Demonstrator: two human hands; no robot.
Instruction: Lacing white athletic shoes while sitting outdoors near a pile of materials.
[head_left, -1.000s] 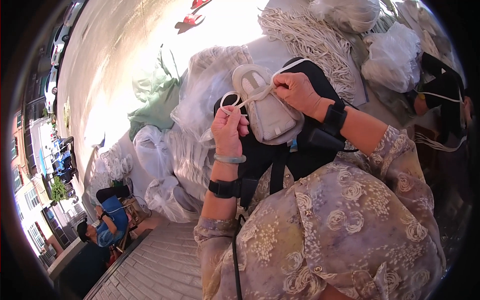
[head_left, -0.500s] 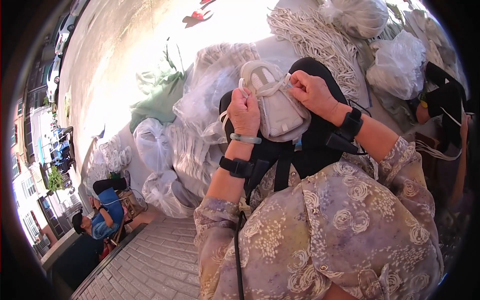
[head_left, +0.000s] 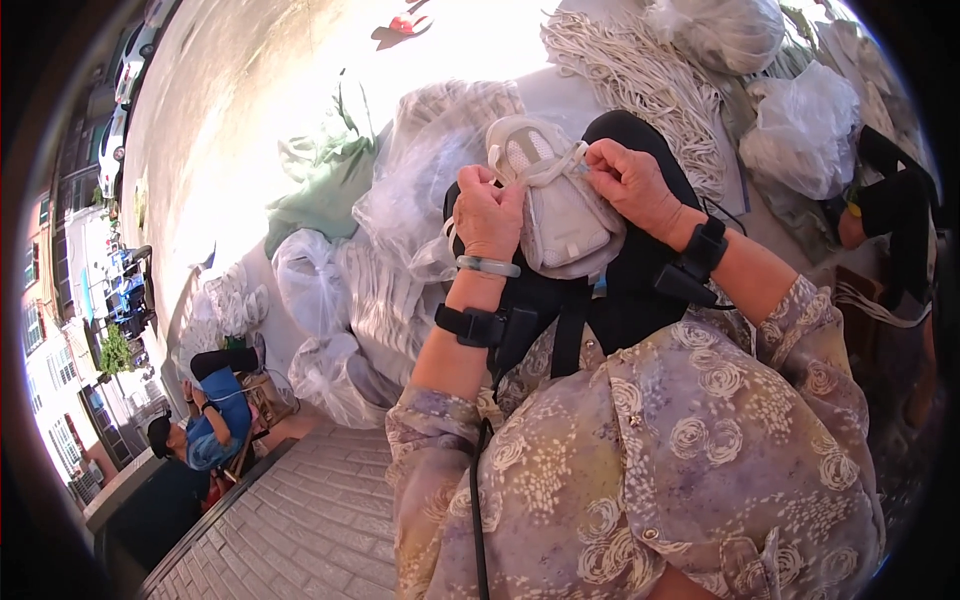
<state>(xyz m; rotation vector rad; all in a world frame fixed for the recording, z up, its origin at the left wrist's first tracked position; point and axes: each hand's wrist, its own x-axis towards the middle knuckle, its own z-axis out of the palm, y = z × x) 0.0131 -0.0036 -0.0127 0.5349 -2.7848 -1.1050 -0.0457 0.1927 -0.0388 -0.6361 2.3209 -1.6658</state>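
Observation:
A pale grey shoe upper (head_left: 560, 205) with a mesh toe lies on my black-clad lap (head_left: 620, 290). A white lace (head_left: 545, 172) runs across its front. My left hand (head_left: 487, 212) pinches the lace at the upper's left side; a pale bangle and a black wristband sit on that wrist. My right hand (head_left: 630, 182) pinches the other lace end at the upper's right edge, with a black wristband behind it. Both hands are touching the shoe upper.
Clear plastic bags of white shoe parts (head_left: 400, 260) pile to my left, beside green cloth (head_left: 320, 180). A heap of white laces (head_left: 640, 70) and more bags (head_left: 800, 130) lie ahead. A seated person in blue (head_left: 210, 425) is at lower left.
Both hands have moved up the shoe upper toward its toe, closer together, and the lace now lies pulled across the front.

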